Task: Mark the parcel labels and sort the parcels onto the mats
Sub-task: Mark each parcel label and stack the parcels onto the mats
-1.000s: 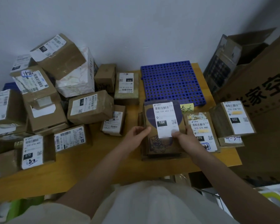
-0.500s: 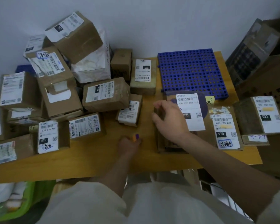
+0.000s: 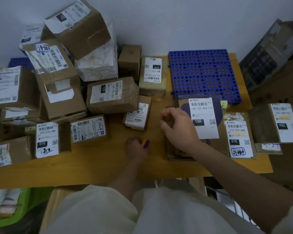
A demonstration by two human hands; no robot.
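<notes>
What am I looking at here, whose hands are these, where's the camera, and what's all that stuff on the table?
There is no machine: a person wears a camera on the head, looking down at their own hands. On the wooden table lie many labelled cardboard parcels and a blue perforated mat. The left hand grips a small orange and purple marker. The right hand hovers, fingers loosely curled and holding nothing, over the parcel labelled 15H.

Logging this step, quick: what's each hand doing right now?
Left hand: holds an orange-and-purple marker.
Right hand: fingers curled, resting on the 15H parcel.
</notes>
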